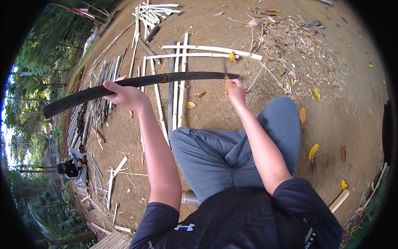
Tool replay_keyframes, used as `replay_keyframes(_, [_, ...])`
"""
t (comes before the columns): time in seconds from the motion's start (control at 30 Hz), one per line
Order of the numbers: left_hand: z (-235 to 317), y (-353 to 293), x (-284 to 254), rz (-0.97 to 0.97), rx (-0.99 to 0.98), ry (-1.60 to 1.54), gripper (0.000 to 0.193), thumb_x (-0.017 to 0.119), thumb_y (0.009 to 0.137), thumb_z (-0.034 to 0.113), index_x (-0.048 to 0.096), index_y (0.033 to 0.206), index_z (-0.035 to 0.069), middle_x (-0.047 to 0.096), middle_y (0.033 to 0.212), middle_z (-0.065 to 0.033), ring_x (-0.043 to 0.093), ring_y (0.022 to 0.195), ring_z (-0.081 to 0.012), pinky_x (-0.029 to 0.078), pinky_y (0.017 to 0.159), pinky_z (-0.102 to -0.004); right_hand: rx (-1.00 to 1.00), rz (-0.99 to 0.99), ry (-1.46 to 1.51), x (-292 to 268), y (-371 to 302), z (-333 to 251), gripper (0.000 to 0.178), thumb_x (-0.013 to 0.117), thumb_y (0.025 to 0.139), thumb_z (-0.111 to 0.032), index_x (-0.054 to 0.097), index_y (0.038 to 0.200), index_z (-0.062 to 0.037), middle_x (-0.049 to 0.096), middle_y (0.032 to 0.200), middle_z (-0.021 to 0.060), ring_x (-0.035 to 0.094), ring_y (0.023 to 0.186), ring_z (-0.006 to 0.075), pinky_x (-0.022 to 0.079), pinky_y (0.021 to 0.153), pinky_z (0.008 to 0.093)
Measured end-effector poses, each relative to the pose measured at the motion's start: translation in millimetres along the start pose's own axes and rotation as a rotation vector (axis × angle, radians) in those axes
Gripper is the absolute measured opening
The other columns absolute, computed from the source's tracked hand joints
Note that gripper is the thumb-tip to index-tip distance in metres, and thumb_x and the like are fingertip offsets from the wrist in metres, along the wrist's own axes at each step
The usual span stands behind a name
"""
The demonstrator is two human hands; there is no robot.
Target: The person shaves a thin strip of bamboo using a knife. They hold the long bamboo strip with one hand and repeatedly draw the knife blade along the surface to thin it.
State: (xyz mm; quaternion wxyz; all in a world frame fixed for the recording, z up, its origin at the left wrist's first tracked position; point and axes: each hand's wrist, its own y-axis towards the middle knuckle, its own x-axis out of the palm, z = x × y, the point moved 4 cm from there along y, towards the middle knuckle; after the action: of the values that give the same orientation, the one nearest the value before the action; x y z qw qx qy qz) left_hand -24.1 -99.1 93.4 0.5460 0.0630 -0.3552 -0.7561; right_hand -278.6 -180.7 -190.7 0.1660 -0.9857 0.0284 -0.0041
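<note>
The left hand [128,96] is clasped round the dark pole [186,76], thumb on top, while the pole spans the space beyond the knees [282,114]. The right hand [235,92] is closed on the knife [225,67] at the pole's right end; whether the blade touches is unclear. Good control probably needs a firm left grip well back, the edge kept off the legs, and light, steady pressure.
</note>
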Motion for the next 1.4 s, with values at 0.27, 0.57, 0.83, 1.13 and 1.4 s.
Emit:
replay_keyframes(0.27, [12,-18,-2,0.052,-0.018,-0.093,0.062,0.054,0.098,0.055,0.039,0.119,-0.002,0.051,0.096,-0.0127,0.060,0.071,-0.0193,0.051,0.060,-0.0300,-0.349,-0.365,-0.450,8,-107,-153,0.031,0.054,0.101,-0.036,0.063,0.104,-0.0064,0.066,0.067,0.0084,0.065,0.059,0.0213,0.048,0.061,0.0406])
replay_keyframes(0.57, [37,-39,0,0.014,0.035,-0.115,0.059,0.056,0.098,0.053,0.036,0.116,0.000,0.048,0.102,-0.0114,0.058,0.078,-0.0174,0.053,0.064,-0.0299,-0.341,-0.310,-0.613,9,-133,-177,0.028,0.053,0.100,-0.032,0.064,0.100,-0.0058,0.069,0.075,0.0154,0.067,0.066,0.0318,0.048,0.064,0.0456])
replay_keyframes(0.83, [36,-40,3,-0.011,0.034,-0.159,0.056,0.054,0.099,0.052,0.033,0.116,0.002,0.045,0.103,-0.0103,0.056,0.078,-0.0156,0.055,0.065,-0.0292,-0.245,-0.392,-0.755,-1,-118,-179,0.028,0.047,0.103,-0.028,0.064,0.096,-0.0068,0.064,0.071,0.0064,0.060,0.060,0.0166,0.049,0.061,0.0391])
replay_keyframes(1.13, [33,-39,-5,0.016,-0.034,-0.205,0.058,0.058,0.097,0.052,0.034,0.117,0.003,0.046,0.103,-0.0106,0.057,0.073,-0.0155,0.052,0.061,-0.0279,-0.217,-0.348,-0.774,4,-115,-164,0.028,0.051,0.101,-0.032,0.063,0.098,-0.0071,0.065,0.074,0.0085,0.063,0.065,0.0210,0.048,0.061,0.0390])
replay_keyframes(1.4, [28,-39,-16,0.040,-0.036,-0.169,0.057,0.056,0.098,0.053,0.035,0.116,0.003,0.046,0.101,-0.0098,0.058,0.074,-0.0169,0.054,0.064,-0.0282,-0.223,-0.127,-0.891,-1,-109,-146,0.024,0.048,0.101,-0.030,0.063,0.105,-0.0109,0.070,0.083,0.0149,0.070,0.082,0.0333,0.052,0.074,0.0478])
